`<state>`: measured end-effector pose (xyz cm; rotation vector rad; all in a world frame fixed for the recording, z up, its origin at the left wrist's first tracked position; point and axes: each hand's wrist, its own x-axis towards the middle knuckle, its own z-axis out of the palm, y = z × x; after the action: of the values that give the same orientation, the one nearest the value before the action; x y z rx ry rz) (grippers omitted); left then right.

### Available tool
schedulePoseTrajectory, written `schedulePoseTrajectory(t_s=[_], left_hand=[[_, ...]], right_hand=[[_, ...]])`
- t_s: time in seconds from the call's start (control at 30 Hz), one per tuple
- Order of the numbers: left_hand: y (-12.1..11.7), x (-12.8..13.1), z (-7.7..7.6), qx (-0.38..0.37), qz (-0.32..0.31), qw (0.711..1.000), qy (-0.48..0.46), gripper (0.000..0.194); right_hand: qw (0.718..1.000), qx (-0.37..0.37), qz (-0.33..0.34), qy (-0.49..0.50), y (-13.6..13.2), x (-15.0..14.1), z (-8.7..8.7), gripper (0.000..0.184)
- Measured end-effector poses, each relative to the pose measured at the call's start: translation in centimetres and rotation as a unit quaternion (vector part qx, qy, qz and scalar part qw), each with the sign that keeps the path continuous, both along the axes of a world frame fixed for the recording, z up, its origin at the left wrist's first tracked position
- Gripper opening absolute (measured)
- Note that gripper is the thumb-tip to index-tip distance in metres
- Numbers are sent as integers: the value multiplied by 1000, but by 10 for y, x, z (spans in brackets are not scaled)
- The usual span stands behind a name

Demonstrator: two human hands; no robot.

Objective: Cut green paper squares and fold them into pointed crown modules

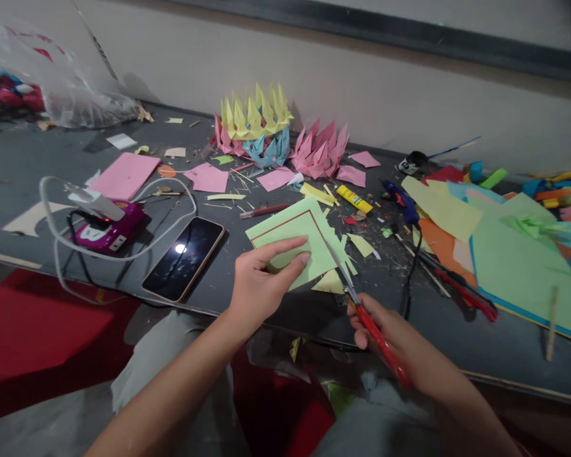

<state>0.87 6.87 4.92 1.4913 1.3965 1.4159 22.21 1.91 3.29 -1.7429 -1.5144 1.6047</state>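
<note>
A light green sheet of paper (292, 225) with a brown line drawn along two sides lies over the desk in front of me. My left hand (261, 279) holds it by the near edge, with thumb and forefinger on top and the other fingers hidden. In my right hand (378, 327) are red-handled scissors (375, 339). Their blades meet the sheet's right edge, where a thin strip of green paper (340, 249) is partly separated. A cream paper scrap (329, 282) lies just under the near corner.
A phone (184, 259) and a purple power socket (111, 228) with looping cables are on the left. Folded paper crowns (254, 117) stand at the back. A glue stick (354, 198), a blue glue gun (400, 198), red-handled pliers (466, 293) and stacked coloured paper (514, 254) lie rightward.
</note>
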Motion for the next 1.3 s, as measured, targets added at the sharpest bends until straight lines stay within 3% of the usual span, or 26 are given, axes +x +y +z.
schedulePoseTrajectory(t_s=[0.13, 0.27, 0.6, 0.77, 1.3], left_hand=[[0, 0, 0, -15, -23, 1000, -10, 20], [1, -1, 0, -27, -30, 999, -29, 19], [2, -4, 1, -30, -57, 997, -50, 19], [2, -4, 1, -17, -57, 997, -46, 19], [2, -6, 1, 10, -97, 995, -35, 20]], right_hand=[[998, 23, 50, 9, 3, -5, 10, 13], [996, 48, 78, -13, 6, -7, 7, 6], [997, 52, 56, -18, 5, -16, 6, 8], [992, 91, 79, -38, 6, -18, 8, 13], [990, 104, 69, -67, 6, -21, 1, 6]])
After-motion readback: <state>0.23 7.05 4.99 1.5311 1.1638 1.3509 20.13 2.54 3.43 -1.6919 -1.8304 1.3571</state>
